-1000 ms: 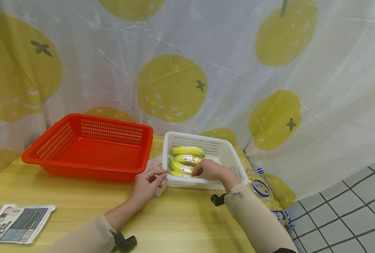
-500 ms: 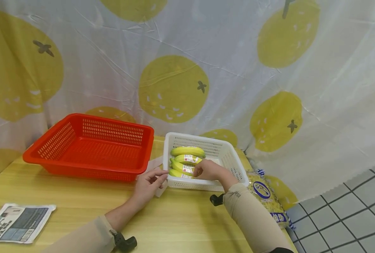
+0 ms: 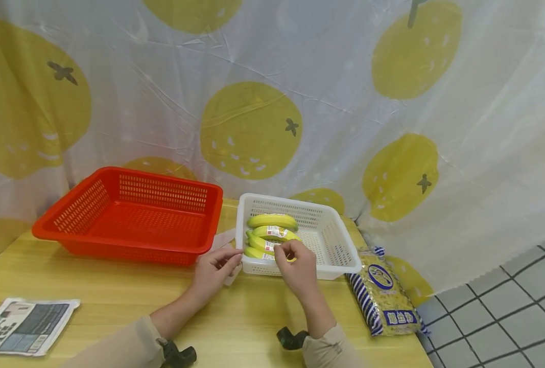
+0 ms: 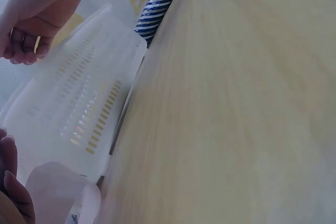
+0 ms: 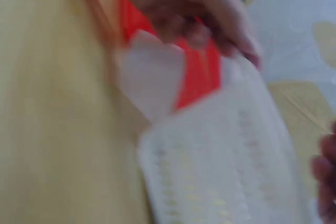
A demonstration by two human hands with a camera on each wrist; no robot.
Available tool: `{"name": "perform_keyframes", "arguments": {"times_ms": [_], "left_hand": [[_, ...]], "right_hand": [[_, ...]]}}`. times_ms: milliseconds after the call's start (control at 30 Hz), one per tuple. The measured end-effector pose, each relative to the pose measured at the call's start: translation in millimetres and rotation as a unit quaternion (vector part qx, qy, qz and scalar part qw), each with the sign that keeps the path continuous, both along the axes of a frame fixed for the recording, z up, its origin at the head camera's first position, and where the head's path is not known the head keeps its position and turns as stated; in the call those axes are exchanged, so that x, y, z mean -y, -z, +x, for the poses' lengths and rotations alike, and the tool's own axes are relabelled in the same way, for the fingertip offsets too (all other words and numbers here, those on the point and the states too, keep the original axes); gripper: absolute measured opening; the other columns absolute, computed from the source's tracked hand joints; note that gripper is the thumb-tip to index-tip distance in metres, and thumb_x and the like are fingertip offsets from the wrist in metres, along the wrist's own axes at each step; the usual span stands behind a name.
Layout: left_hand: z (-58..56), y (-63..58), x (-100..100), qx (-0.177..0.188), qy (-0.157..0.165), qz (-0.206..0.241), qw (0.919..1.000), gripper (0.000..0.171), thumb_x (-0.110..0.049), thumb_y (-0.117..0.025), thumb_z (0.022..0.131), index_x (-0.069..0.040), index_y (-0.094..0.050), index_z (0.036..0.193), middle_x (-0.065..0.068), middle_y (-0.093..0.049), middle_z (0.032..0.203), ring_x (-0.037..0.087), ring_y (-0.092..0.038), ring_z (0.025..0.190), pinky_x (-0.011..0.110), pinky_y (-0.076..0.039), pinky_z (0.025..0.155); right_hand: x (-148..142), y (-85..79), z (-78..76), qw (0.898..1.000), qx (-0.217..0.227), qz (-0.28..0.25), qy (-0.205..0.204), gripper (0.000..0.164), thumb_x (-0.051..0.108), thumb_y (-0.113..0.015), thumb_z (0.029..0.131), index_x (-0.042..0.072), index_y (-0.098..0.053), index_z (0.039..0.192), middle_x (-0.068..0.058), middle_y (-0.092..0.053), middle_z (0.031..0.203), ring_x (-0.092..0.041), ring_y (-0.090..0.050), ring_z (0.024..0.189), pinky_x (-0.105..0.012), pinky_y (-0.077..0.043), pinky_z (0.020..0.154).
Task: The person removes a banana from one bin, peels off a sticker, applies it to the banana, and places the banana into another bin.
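A white perforated basket (image 3: 332, 255) holds several yellow bananas (image 3: 272, 221) with printed labels, laid side by side in its left half. My left hand (image 3: 214, 268) is at its front left corner, index fingertip resting on the rim. In the right wrist view the left hand (image 5: 189, 3) has its other fingers bent under. My right hand (image 3: 297, 268) hovers over the front rim, fingers loosely curled, overlapping the nearest bananas. The left wrist view shows that right hand (image 4: 39, 19) above the basket wall (image 4: 79, 98), with nothing visible in its fingers.
A red perforated basket (image 3: 129, 250) stands left of the white one, with a pale strip (image 3: 224, 238) between them. A yellow bag with blue stripes (image 3: 389, 299) lies at the table's right edge. A flat printed packet (image 3: 26, 327) lies front left. Patterned curtain (image 3: 327, 143) hangs behind.
My right hand has drawn back out of the white basket towards me and over its front rim, uncovering more of the basket and the bag. The left hand keeps its place.
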State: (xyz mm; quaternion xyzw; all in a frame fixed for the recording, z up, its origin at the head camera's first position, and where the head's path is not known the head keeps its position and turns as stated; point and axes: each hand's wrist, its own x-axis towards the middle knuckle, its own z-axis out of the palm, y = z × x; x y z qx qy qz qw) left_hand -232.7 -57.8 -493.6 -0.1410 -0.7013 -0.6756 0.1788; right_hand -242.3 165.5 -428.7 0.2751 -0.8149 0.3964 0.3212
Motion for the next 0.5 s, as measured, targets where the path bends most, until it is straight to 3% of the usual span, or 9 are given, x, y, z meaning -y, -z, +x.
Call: {"name": "perform_keyframes", "arguments": {"times_ms": [67,167,267,333,367,467,500], "left_hand": [[4.2,-4.0,3,0.001,-0.006,0.006,1.0,0.016,-0.01,-0.078,0.092,-0.008,-0.08,0.108,0.006,-0.074,0.084,0.01,-0.061,0.065,0.022,-0.052,0.056],[16.0,-13.6,13,-0.005,-0.005,-0.003,1.0,0.011,-0.012,-0.078,0.092,-0.013,-0.079,0.103,0.004,-0.072,0.082,0.01,-0.061,0.067,0.023,-0.053,0.058],[31.2,-23.2,33,-0.073,-0.007,-0.047,0.9962,0.012,-0.007,-0.079,0.09,-0.015,-0.077,0.1,-0.001,-0.069,0.082,0.008,-0.06,0.069,0.021,-0.052,0.058],[38.1,-28.2,51,-0.159,-0.023,-0.083,0.9835,0.018,-0.002,-0.081,0.087,-0.014,-0.075,0.099,-0.002,-0.07,0.085,0.006,-0.058,0.07,0.018,-0.05,0.058],[40.2,-29.8,62,-0.203,-0.039,-0.098,0.9735,0.02,0.0,-0.081,0.085,-0.014,-0.075,0.098,-0.002,-0.071,0.087,0.004,-0.057,0.072,0.017,-0.049,0.059],[41.6,-34.9,90,-0.311,-0.106,-0.127,0.936,0.007,-0.012,-0.08,0.09,-0.009,-0.076,0.095,0.002,-0.073,0.09,0.002,-0.06,0.078,0.011,-0.048,0.066],[41.2,-36.2,97,-0.334,-0.128,-0.13,0.9245,0.012,-0.018,-0.079,0.092,-0.007,-0.076,0.093,0.004,-0.073,0.089,0.002,-0.061,0.079,0.009,-0.047,0.069]], "right_hand": [[12,15.1,7.2,0.995,-0.094,-0.03,0.009,0.019,-0.002,-0.069,0.087,0.012,-0.062,0.076,0.0,-0.063,0.072,-0.013,-0.059,0.066,-0.028,-0.053,0.062],[25,29.0,13.1,0.979,-0.198,-0.046,0.018,0.015,-0.007,-0.066,0.081,0.007,-0.063,0.076,-0.004,-0.064,0.074,-0.018,-0.061,0.069,-0.028,-0.054,0.064],[31,29.2,15.4,0.961,-0.273,-0.048,0.023,0.011,-0.007,-0.064,0.077,0.003,-0.063,0.075,-0.007,-0.063,0.074,-0.023,-0.061,0.069,-0.029,-0.053,0.065],[33,23.5,17.0,0.949,-0.312,-0.048,0.024,0.008,-0.007,-0.064,0.075,0.001,-0.063,0.073,-0.009,-0.062,0.073,-0.025,-0.058,0.068,-0.032,-0.05,0.065],[34,20.0,18.3,0.943,-0.328,-0.046,0.024,0.008,-0.007,-0.063,0.075,0.0,-0.063,0.073,-0.01,-0.061,0.072,-0.025,-0.058,0.068,-0.033,-0.05,0.065],[35,9.1,22.8,0.931,-0.362,-0.033,0.023,0.008,-0.007,-0.063,0.078,-0.001,-0.062,0.072,-0.01,-0.06,0.072,-0.026,-0.057,0.069,-0.034,-0.048,0.066],[36,6.2,24.0,0.929,-0.369,-0.029,0.022,0.009,-0.006,-0.062,0.079,-0.002,-0.063,0.072,-0.01,-0.061,0.073,-0.026,-0.057,0.069,-0.034,-0.048,0.066]]}}
